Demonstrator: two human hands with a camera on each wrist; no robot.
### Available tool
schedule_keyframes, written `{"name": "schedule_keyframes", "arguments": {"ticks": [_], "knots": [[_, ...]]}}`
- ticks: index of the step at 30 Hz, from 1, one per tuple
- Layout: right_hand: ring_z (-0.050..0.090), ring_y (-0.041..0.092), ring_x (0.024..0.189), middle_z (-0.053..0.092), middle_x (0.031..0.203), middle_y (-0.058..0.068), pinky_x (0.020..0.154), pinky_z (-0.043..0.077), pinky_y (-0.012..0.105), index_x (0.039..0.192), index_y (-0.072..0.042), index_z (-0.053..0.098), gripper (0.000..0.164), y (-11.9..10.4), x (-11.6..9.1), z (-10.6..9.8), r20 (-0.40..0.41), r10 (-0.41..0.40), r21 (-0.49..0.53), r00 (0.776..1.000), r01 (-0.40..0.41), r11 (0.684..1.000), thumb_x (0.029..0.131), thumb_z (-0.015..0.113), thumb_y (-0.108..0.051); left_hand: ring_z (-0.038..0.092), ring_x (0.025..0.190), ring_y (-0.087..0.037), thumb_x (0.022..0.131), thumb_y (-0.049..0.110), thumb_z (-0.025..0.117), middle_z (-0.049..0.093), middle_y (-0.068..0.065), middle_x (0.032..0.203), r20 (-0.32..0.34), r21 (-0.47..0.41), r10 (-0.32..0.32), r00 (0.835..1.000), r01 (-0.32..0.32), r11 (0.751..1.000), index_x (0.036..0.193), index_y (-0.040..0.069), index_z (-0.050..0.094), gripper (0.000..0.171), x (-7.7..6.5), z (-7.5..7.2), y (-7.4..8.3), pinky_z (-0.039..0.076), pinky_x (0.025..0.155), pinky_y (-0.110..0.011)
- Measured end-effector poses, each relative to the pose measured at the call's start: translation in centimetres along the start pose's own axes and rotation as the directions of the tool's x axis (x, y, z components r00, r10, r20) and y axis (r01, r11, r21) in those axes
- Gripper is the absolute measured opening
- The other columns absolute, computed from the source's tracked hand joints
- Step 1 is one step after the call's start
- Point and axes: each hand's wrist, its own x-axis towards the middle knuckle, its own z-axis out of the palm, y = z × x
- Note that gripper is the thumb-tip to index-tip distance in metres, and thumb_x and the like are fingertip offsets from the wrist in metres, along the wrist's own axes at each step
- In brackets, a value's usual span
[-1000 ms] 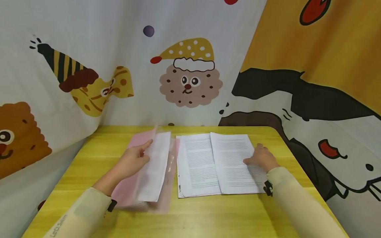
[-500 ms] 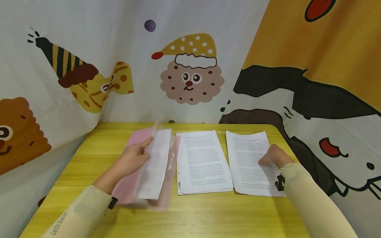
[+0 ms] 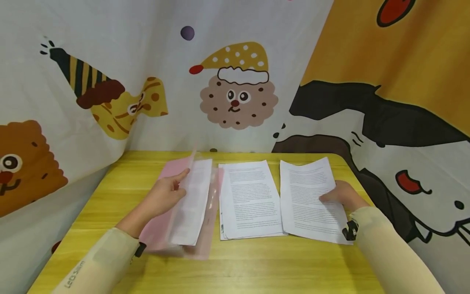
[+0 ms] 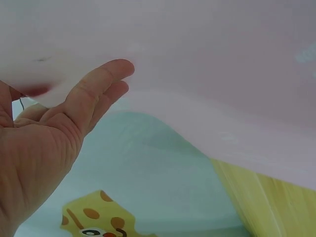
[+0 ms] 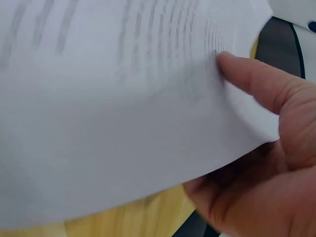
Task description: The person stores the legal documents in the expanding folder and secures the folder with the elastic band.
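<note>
On the left of the table lies a translucent pink folder (image 3: 167, 232), its front leaf lifted, with white sheets (image 3: 194, 204) inside. My left hand (image 3: 163, 198) pinches that raised leaf; in the left wrist view, fingers (image 4: 98, 86) lie against one side and the thumb tip shows dimly through the film. To the right, my right hand (image 3: 343, 194) grips the right edge of a printed sheet (image 3: 306, 200). In the right wrist view its thumb (image 5: 256, 81) presses the printed face, with the other fingers underneath. Between them rests a stack of printed papers (image 3: 253, 200).
The yellow wood-grain table (image 3: 249, 269) bears everything. A cartoon-printed curtain (image 3: 147, 41) hangs behind the table and along its sides. The held sheet's left edge lies close against the paper stack.
My right hand has drawn the top sheet off the stack to the right, then lifted and tilted it slightly. The left hand keeps hold of the folder leaf, almost still.
</note>
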Motion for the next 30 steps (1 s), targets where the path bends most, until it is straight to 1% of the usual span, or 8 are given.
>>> {"name": "schedule_keyframes", "arguments": {"ticks": [6,11,14,17,20,24,27,30], "knots": [[0.072,0.027,0.095,0.065,0.134,0.030,0.078,0.060,0.038,0.170,0.001,0.009,0.110,1.9,-0.8,-1.1,0.046,-0.087,0.129,0.995,0.081,0.988,0.094,0.081,-0.032,0.025,0.052,-0.010,0.100,0.008,0.057,0.025,0.007,0.063,-0.004,0.006,-0.004,1.000,0.004,1.000,0.164,0.009,0.040,0.066,-0.3,-0.8,-0.1,0.032,0.049,-0.025],[0.075,0.028,0.092,0.042,0.158,0.041,0.077,0.062,0.033,0.165,-0.036,-0.025,0.125,3.2,-1.7,-1.5,0.026,-0.286,0.180,0.958,0.277,0.944,0.097,0.080,-0.028,0.027,0.054,-0.012,0.102,0.010,0.057,0.033,0.004,0.063,-0.003,0.002,-0.003,1.000,0.003,1.000,0.164,0.008,0.041,0.064,-0.4,-1.6,-0.2,0.035,0.051,-0.026],[0.075,0.030,0.094,0.024,0.169,0.040,0.076,0.062,0.031,0.165,-0.046,-0.016,0.113,3.6,-2.3,-1.6,0.018,-0.318,0.186,0.948,0.309,0.933,0.100,0.075,-0.027,0.052,0.073,-0.020,0.103,0.010,0.056,0.074,-0.016,0.098,-0.003,0.007,0.013,1.000,-0.013,1.000,0.164,0.007,0.041,0.062,-0.5,-2.2,-0.3,0.044,0.062,-0.026],[0.072,0.028,0.107,0.024,0.172,0.034,0.078,0.059,0.026,0.170,-0.037,0.009,0.090,3.8,-2.9,-1.5,0.034,-0.301,0.170,0.953,0.291,0.941,0.103,0.070,-0.035,0.059,0.108,-0.031,0.105,0.010,0.055,0.049,-0.017,0.165,0.005,-0.008,0.017,1.000,-0.017,1.000,0.164,0.006,0.040,0.061,-0.7,-2.8,-0.4,0.047,0.076,-0.027],[0.072,0.025,0.108,0.035,0.169,0.030,0.080,0.059,0.026,0.166,-0.019,0.037,0.075,3.9,-3.3,-1.3,0.095,-0.285,0.197,0.954,0.263,0.945,0.102,0.072,-0.037,0.055,0.124,-0.030,0.106,0.010,0.054,0.039,-0.012,0.171,0.019,-0.048,0.009,1.000,-0.008,0.999,0.164,0.006,0.039,0.061,-0.8,-3.3,-0.4,0.045,0.082,-0.025],[0.072,0.019,0.098,0.043,0.163,0.033,0.080,0.059,0.028,0.159,-0.008,0.048,0.072,3.9,-3.9,-1.2,0.138,-0.271,0.176,0.953,0.246,0.953,0.098,0.077,-0.033,0.058,0.106,-0.028,0.106,0.010,0.055,0.037,-0.012,0.172,0.025,-0.104,-0.005,1.000,0.007,0.995,0.165,0.006,0.037,0.062,-1.0,-3.7,-0.2,0.045,0.073,-0.025],[0.071,0.017,0.097,0.048,0.159,0.034,0.079,0.057,0.026,0.157,-0.008,0.051,0.068,3.6,-4.7,-1.7,0.085,-0.260,0.112,0.962,0.251,0.962,0.099,0.076,-0.034,0.049,0.084,-0.027,0.106,0.009,0.055,0.036,-0.011,0.172,0.027,-0.129,-0.018,0.999,0.021,0.991,0.165,0.007,0.037,0.062,-1.2,-3.9,0.0,0.041,0.061,-0.031],[0.073,0.016,0.094,0.051,0.155,0.035,0.076,0.058,0.027,0.158,-0.010,0.049,0.066,3.0,-5.7,-2.3,-0.005,-0.251,0.133,0.968,0.249,0.959,0.102,0.072,-0.036,0.054,0.099,-0.031,0.106,0.008,0.055,0.037,-0.011,0.172,0.024,-0.133,-0.010,1.000,0.013,0.991,0.164,0.006,0.039,0.061,-1.2,-3.8,0.1,0.041,0.060,-0.031]]}}
